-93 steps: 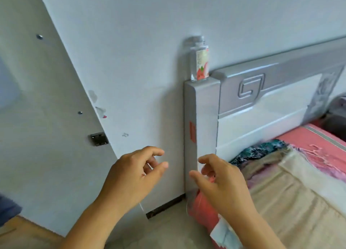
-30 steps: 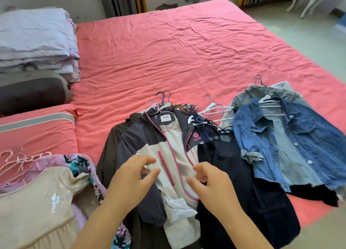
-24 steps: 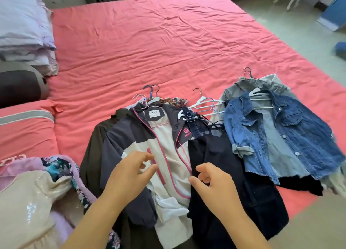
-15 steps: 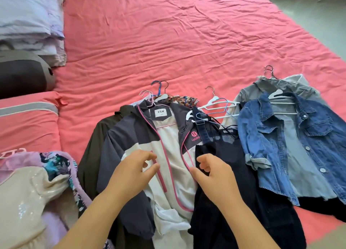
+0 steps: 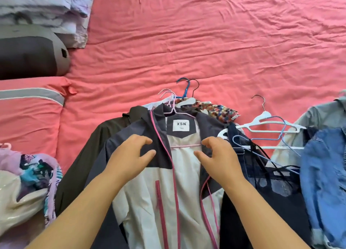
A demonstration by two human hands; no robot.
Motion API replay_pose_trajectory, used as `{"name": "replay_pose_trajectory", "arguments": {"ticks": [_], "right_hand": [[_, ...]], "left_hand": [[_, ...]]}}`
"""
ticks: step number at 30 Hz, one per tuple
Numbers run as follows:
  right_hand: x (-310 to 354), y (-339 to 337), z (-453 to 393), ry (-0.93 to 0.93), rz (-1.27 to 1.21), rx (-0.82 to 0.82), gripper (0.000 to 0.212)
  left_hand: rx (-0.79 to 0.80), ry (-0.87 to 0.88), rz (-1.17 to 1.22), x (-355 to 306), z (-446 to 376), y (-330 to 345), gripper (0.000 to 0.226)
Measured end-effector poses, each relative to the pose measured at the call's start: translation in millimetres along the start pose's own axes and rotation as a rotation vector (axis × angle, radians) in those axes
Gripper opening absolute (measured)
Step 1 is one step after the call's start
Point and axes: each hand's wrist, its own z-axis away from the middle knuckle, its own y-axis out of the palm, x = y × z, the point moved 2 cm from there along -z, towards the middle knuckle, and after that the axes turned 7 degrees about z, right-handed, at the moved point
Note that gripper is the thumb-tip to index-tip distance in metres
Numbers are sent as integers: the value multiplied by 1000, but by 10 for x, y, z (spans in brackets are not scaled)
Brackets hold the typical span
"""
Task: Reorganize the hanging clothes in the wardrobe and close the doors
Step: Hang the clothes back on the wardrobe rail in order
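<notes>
- Head view looked down on a bed covered by a wrinkled coral-red sheet, with several garments on hangers laid across its near edge.
- A grey-and-white jacket with pink piping lay open at the centre, a white label reading XSN at its collar, on a pale pink hanger whose bar showed across the lining.
- The left hand hovered over or rested on the jacket's left shoulder panel, fingers loosely curled and a little spread, thumb out toward the zip; it gripped nothing, and whether it touched the cloth could not be told.
- The right hand sat over the right front panel just beside the end of the hanger bar, fingers curled downward and thumb pointing inward; it pinched nothing visible.
- A dark brown garment lay under the jacket to the left, and a multicoloured patterned piece poked out behind the collar.
- To the right lay a navy garment on white and light-blue hangers, then a blue denim jacket at the frame edge.
- At the left were a floral and cream bundle, a coral pillow, a dark grey bolster and folded pale bedding.
</notes>
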Motion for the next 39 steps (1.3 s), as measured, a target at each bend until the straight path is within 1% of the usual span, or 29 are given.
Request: {"name": "replay_pose_trajectory", "arguments": {"ticks": [3, 7, 9, 11, 15, 19, 22, 26, 29, 32, 34, 37, 39], "right_hand": [[-37, 132, -388, -36, 50, -25, 28], [-46, 316, -781, -64, 132, -58, 39], [-55, 386, -917, -72, 200, -83, 45], [-79, 455, -1040, -55, 267, -64, 54], [-141, 559, -1192, -64, 248, -10, 68], [-157, 597, -1239, -55, 301, -8, 70], [-130, 564, -1261, -30, 301, -6, 63], [-116, 476, -1259, -96, 264, -14, 35], [-182, 426, -1210, -191, 103, -34, 17], [-237, 374, -1124, -225, -117, -86, 6], [-238, 335, -1055, -212, -234, -116, 10], [-166, 222, -938, -185, -320, -122, 19], [-118, 138, -862, -160, -370, -112, 21]], "left_hand": [[-68, 19, -12, 92, -309, 30, 35], [-127, 62, -59, 195, -615, 99, 37], [-146, 65, -62, 238, -722, 131, 42], [-169, 59, -70, 288, -825, 160, 49], [-172, 35, -76, 337, -1005, 231, 57], [-134, -43, -145, 376, -1110, 324, 69], [-130, -71, -148, 382, -1133, 337, 76], [-91, -74, -66, 364, -1081, 266, 64], [-66, -35, -42, 381, -1021, 185, 58], [-100, 1, 20, 375, -936, 63, 59], [-126, 7, 41, 359, -863, -14, 56], [-157, 29, 50, 318, -727, -125, 45], [-161, 47, 58, 285, -636, -187, 40]]}}
